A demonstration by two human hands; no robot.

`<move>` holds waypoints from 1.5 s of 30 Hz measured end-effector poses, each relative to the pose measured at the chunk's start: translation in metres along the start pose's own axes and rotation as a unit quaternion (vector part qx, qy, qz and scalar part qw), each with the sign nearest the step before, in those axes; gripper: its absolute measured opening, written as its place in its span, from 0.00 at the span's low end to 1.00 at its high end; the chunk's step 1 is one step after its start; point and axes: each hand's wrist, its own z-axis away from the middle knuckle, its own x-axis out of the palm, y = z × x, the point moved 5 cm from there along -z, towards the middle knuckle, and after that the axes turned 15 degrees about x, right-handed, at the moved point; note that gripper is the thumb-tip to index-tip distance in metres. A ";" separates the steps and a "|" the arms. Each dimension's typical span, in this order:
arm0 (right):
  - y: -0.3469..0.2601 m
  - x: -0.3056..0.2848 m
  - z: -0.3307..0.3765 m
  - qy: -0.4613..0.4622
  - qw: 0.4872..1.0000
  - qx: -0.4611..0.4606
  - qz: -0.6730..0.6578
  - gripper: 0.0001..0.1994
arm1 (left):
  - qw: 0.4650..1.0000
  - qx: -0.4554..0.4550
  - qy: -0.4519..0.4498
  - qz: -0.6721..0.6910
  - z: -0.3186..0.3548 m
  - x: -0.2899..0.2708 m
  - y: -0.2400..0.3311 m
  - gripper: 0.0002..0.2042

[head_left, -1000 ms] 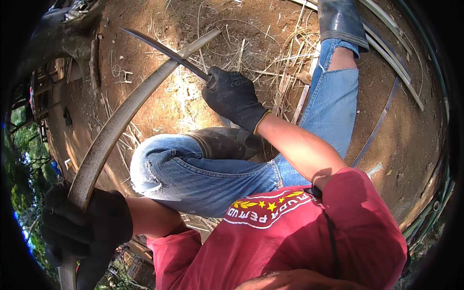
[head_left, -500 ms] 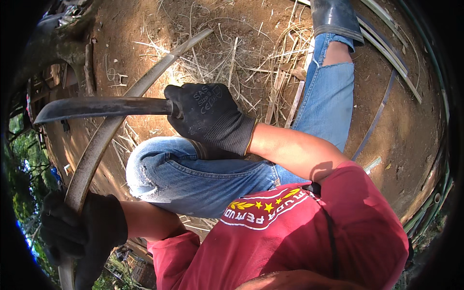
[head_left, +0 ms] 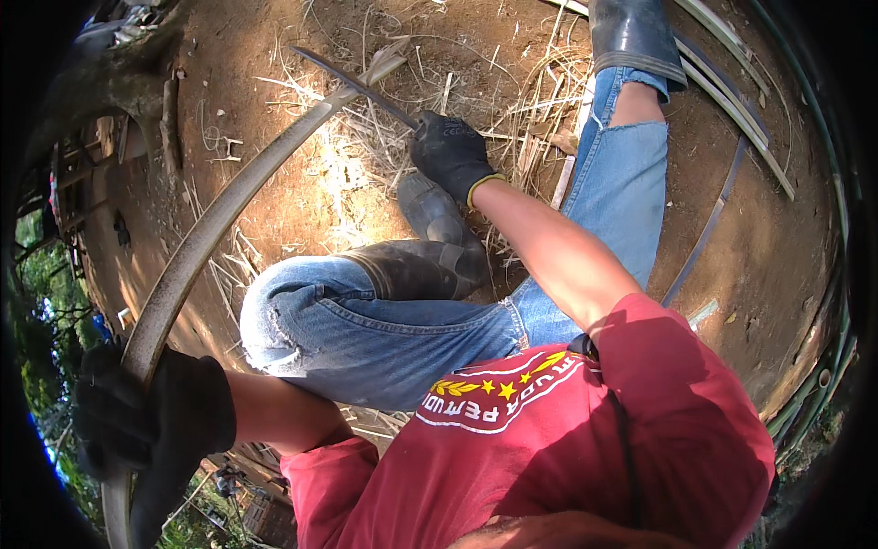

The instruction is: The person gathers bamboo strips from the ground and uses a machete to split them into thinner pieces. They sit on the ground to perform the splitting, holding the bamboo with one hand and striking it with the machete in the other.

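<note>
My left hand (head_left: 146,425), in a black glove, grips the near end of a long curved bamboo strip (head_left: 215,229) at the lower left. The strip arcs up across the dirt to its far tip at the top centre. My right hand (head_left: 450,154), also in a black glove, holds a long dark knife (head_left: 352,84) by its handle. The blade lies against the strip's far end, near the tip. My bent knee in torn blue jeans and a black rubber boot (head_left: 430,247) lie between the two hands.
Dry bamboo shavings (head_left: 384,156) litter the brown dirt around the boot. Several split bamboo strips (head_left: 732,91) lie on the ground at the upper right, past my other leg. Wooden structures and greenery stand at the far left.
My right hand swung the knife out to the left and up, then brought it back down onto the far end of the strip. My left hand kept its grip.
</note>
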 end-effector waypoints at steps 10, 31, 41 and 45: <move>-0.042 -0.008 0.045 -0.012 0.992 -0.126 -0.008 0.16 | 0.980 -0.056 -0.056 0.184 -0.013 -0.041 -0.031 0.44; 0.025 0.016 -0.024 -0.027 0.994 0.036 0.101 0.21 | 0.999 -0.051 -0.009 0.013 -0.026 -0.044 -0.047 0.40; 0.088 0.038 -0.085 -0.006 0.981 0.042 0.189 0.20 | 0.997 -0.053 -0.050 0.032 -0.041 -0.057 -0.053 0.38; 0.041 0.013 -0.044 -0.020 0.986 0.084 0.145 0.20 | 0.965 -0.132 -0.007 0.228 -0.042 -0.059 -0.056 0.39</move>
